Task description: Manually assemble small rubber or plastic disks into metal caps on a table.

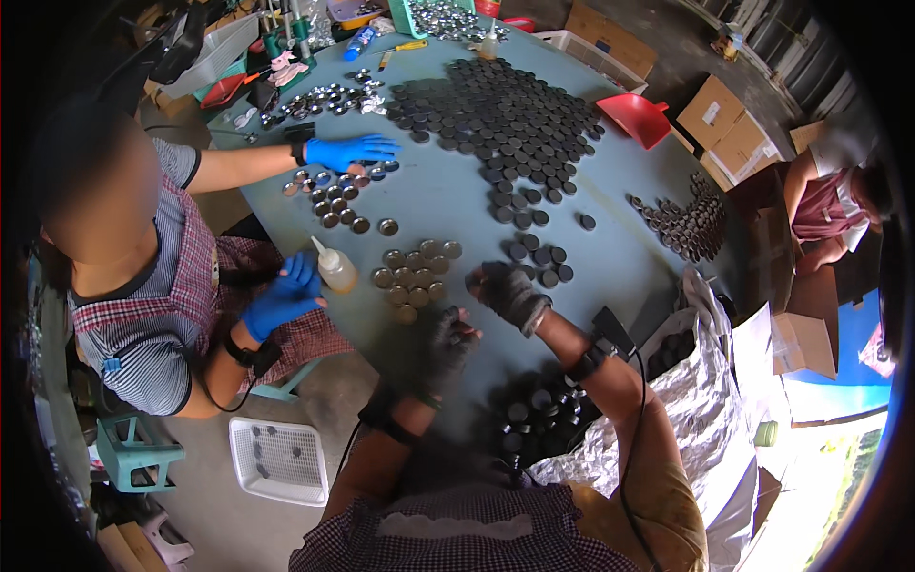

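My right hand, in a dark fingerless glove, is closed over the table beside a small cluster of black round caps. Whatever its fingers hold is hidden. My left hand, gloved the same way, is curled near the table's front edge, and I cannot make out anything in it. Just beyond it lies a group of shallow metal discs, light side up. Below my right hand, many black caps fill a dark opening close to my body. A large spread of black caps covers the far middle of the table.
At left a co-worker's blue-gloved hands are near more shiny discs and a squeeze bottle. A red dustpan lies at the far right edge, stacked metal pieces nearer. A silvery sack flanks my right arm.
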`<state>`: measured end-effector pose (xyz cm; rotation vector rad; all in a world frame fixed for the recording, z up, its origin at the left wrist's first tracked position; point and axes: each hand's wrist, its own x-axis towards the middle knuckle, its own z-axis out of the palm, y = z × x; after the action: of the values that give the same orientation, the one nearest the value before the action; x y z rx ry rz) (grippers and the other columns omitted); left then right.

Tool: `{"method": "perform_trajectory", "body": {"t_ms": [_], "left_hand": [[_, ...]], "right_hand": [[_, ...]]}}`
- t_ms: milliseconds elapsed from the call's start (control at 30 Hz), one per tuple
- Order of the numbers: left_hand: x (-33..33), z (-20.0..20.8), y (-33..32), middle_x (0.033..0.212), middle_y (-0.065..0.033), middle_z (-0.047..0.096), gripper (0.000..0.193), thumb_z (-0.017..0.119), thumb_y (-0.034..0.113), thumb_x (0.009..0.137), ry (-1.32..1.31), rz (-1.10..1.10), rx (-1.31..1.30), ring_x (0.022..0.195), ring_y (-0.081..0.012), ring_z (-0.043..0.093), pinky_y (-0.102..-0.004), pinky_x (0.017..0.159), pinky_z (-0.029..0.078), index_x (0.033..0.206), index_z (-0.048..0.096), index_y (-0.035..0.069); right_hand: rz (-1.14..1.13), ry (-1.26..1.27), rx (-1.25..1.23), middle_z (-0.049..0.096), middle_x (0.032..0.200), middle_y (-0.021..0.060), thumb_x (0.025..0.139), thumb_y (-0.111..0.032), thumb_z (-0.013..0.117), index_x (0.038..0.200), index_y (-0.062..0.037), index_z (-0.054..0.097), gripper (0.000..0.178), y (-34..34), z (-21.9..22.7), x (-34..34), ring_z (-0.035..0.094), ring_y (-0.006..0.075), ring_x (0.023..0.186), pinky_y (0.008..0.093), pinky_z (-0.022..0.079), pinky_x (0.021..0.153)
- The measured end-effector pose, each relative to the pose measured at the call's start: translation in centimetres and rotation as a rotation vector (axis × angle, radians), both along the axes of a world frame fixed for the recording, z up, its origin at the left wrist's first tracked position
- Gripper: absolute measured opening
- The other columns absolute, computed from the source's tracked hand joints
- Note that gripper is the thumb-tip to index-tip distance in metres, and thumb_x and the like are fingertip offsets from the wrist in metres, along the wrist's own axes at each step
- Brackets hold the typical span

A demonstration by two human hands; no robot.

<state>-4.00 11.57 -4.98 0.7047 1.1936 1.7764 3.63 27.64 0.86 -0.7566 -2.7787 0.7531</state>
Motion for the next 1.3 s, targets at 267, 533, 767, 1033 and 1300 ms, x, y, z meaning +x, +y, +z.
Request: {"method": "perform_trajectory", "body": {"t_ms": [267,533,767,1033,1300], "left_hand": [[0.0,-1.3,0.0,0.086,0.0,0.057,0.036,0.07,0.002,0.08,0.168,0.058,0.006,0.082,-0.0093,0.055,-0.0255,0.076,0.047,0.113,0.056,0.003],[0.3,-1.9,0.3,0.101,-0.0015,0.057,0.034,0.068,-0.002,0.08,0.331,0.047,0.019,0.08,-0.008,0.053,-0.0241,0.075,0.047,0.112,0.057,0.003],[3.2,0.8,2.3,0.099,-0.0053,0.058,0.035,0.071,0.002,0.074,0.601,-0.132,-0.015,0.08,-0.0173,0.056,-0.0301,0.076,0.049,0.107,0.059,0.006],[12.5,3.3,9.2,0.108,-0.0107,0.06,0.035,0.06,0.008,0.071,1.487,-0.675,0.185,0.103,-0.0283,0.056,-0.0386,0.089,0.046,0.105,0.067,0.011],[11.3,0.1,9.4,0.108,-0.0129,0.058,0.037,0.063,0.0,0.073,1.353,-0.594,0.079,0.097,-0.0284,0.06,-0.0365,0.085,0.05,0.109,0.062,0.008]], "right_hand": [[-0.048,-0.263,0.329,0.067,0.091,0.0129,0.078,-0.022,0.066,0.085,-0.0134,0.07,0.012,3.8,-1.9,-7.5,0.062,0.0296,0.095,0.0401,0.048,0.084],[-0.282,-0.245,0.601,0.053,0.12,0.0147,0.07,-0.019,0.064,0.102,-0.0127,0.064,0.033,7.2,-0.4,0.5,0.049,0.0353,0.111,0.0437,0.045,0.089],[-0.406,0.082,0.56,0.059,0.108,0.014,0.072,-0.018,0.069,0.114,-0.0059,0.057,0.045,5.6,5.5,11.3,0.052,0.0356,0.104,0.0453,0.045,0.09],[-0.358,0.226,0.425,0.061,0.104,0.0153,0.073,-0.017,0.067,0.114,-0.0054,0.058,0.043,0.6,7.6,18.0,0.054,0.0365,0.101,0.0459,0.045,0.088],[-0.45,0.296,0.101,0.065,0.1,0.0134,0.076,-0.013,0.067,0.111,-0.0058,0.059,0.037,-0.3,4.0,19.3,0.059,0.0342,0.095,0.0417,0.048,0.083]]}}
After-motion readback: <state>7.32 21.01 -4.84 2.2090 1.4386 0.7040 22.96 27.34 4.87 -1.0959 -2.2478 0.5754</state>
